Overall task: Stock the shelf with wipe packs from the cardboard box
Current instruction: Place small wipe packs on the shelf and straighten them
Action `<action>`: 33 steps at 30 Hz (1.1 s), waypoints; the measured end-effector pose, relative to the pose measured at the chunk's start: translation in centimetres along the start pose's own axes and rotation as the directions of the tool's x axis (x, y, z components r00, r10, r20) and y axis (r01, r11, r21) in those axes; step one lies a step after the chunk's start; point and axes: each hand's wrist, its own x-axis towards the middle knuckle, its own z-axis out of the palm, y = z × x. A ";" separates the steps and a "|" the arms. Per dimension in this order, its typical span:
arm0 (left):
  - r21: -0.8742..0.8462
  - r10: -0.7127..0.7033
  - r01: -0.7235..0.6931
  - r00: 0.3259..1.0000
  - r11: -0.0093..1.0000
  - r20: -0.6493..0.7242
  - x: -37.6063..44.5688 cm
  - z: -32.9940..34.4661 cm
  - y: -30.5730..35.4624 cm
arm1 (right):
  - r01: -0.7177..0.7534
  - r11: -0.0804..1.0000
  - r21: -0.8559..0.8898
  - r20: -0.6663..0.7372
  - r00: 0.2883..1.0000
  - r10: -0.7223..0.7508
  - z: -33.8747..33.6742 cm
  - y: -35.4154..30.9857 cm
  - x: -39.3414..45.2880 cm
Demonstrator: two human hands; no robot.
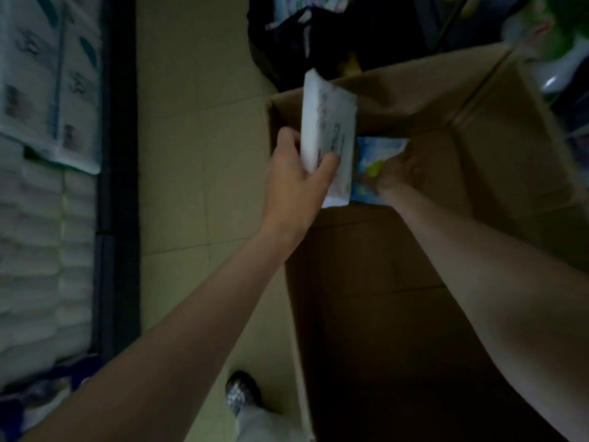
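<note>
Overhead, the left hand (296,177) grips a white plastic wipe pack (328,129) above the open brown cardboard box (497,161)'s left rim; the right hand (398,170) clasps a blue pack (376,154) inside, white-stocked dark shelf (118,186) left.

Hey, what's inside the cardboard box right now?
Inside the cardboard box, one blue wipe pack shows, with the right hand on it. The left hand holds a white wipe pack above the rim. The near floor is dark; anything beneath the arms is hidden.
</note>
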 end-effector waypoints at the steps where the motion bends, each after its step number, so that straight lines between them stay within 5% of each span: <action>1: -0.016 -0.010 0.011 1.000 1.000 0.008 -0.2 -0.2 -0.2 | 0.001 1.000 0.026 -0.006 1.000 -0.001 0.5 -0.5 -0.3; 5: -0.154 -0.145 0.154 0.987 0.976 0.070 -1.2 -0.7 -0.6 | -0.078 0.870 0.487 0.112 0.993 0.027 -1.3 -1.6 -3.1; 12: -0.428 -0.229 0.286 0.957 0.857 0.179 -2.3 -4.8 6.3 | 0.006 0.833 0.553 0.445 0.843 -0.301 -14.0 -7.1 -14.4; 21: -0.588 -0.074 0.136 0.989 0.797 0.128 -3.8 -23.3 17.9 | 0.132 0.643 0.755 0.312 0.790 -0.528 -19.6 -23.4 -31.3; 26: -0.576 0.075 -0.093 0.996 0.812 -0.055 -5.8 -37.3 22.9 | 0.329 0.554 0.765 0.286 0.597 -0.749 -22.4 -33.9 -42.8; 30: -0.365 0.322 -0.379 0.924 0.851 -0.208 -8.9 -49.7 26.5 | 0.553 0.442 0.707 0.274 0.363 -0.891 -23.1 -42.7 -52.5; 33: -0.224 0.387 -0.451 0.879 0.864 -0.277 -11.5 -57.9 28.7 | 0.635 0.364 0.682 0.275 0.239 -0.931 -22.5 -48.5 -58.5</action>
